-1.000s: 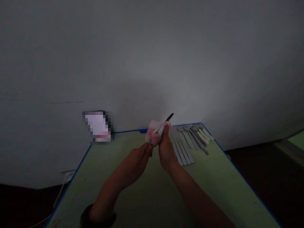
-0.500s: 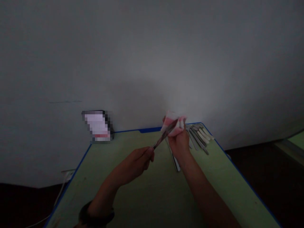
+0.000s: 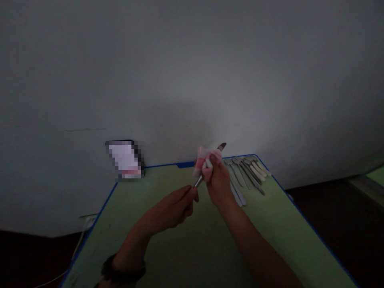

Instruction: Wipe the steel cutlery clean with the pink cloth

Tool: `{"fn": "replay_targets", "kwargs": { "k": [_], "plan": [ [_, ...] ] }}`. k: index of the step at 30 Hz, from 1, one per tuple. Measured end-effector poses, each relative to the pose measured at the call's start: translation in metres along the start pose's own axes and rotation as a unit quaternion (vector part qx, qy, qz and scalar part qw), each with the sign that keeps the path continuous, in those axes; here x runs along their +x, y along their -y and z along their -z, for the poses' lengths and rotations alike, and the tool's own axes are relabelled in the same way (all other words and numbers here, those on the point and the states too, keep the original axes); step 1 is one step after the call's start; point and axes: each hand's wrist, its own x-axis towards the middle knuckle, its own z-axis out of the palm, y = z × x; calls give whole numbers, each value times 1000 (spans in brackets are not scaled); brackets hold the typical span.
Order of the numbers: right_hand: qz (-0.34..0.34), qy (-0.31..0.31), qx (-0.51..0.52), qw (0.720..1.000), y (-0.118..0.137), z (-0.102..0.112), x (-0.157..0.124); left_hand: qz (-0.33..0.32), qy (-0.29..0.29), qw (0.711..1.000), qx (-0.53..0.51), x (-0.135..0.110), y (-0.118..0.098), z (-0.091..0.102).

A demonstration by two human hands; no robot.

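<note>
A metal table knife point(image 3: 221, 147) slants up and away over the table, its rounded blade tip sticking out past a cloth. My left hand point(image 3: 179, 203) is closed on the handle end, fingers pinched around it. Wrapped about the middle of the knife is a pink and white cloth point(image 3: 206, 160), which my right hand point(image 3: 220, 180) grips with the thumb on top. The cloth hides the middle of the knife. Just right of my right hand lie several pieces of cutlery point(image 3: 244, 172), some with grey metal handles and some with pale ones.
The pale green table point(image 3: 168, 256) has a blue edge and stands against a grey wall point(image 3: 186, 72). At its far left corner leans a blurred-out device with a bright screen point(image 3: 124, 158). A white cable point(image 3: 78, 242) hangs by the left edge.
My right hand has closed the cloth around the knife and slid toward my left hand, so the blade tip now shows beyond the cloth. More of the cutlery handles are uncovered.
</note>
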Motion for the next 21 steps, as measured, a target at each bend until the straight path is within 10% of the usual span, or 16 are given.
{"fn": "replay_targets", "kwargs": {
  "k": [11,21],
  "plan": [
    [-42,-68,218,973,45,9,11,-39,38,996,74,-24,-7,19],
    [-47,8,223,974,65,-2,-5,-34,3,999,26,-24,5,38]
  ]
}}
